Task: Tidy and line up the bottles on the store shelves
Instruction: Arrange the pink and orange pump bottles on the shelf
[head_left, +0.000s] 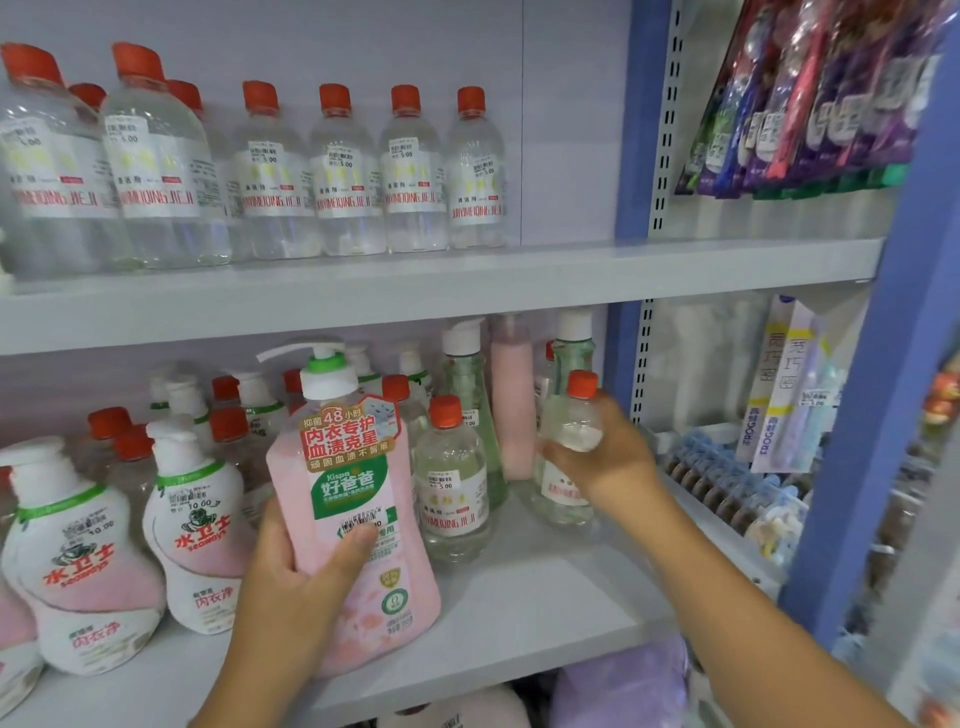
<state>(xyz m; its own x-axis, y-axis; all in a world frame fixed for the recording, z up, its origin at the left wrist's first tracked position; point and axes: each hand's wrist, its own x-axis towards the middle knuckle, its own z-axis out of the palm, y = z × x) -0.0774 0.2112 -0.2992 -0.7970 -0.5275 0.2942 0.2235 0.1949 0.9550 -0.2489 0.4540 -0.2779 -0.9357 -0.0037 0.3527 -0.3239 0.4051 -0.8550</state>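
My left hand (301, 577) grips a large pink pump bottle (358, 514) with a green label, held upright at the front of the lower shelf (545, 613). To its right, my right hand (608, 457) wraps around a small clear bottle with a red cap (574, 415), standing near the shelf's right end. Between the two stands another clear red-capped bottle (452, 478). Behind them are tall green and pink bottles (511, 400). On the left sit white-and-pink pump bottles (197, 519) with more red-capped bottles behind.
The upper shelf (467, 280) carries a row of clear red-capped bottles (343, 171). A blue upright post (639, 130) bounds the bay on the right. Beyond it hang packaged goods (810, 93) and toothpaste boxes (784, 384). Soft purple items (623, 686) lie below the lower shelf.
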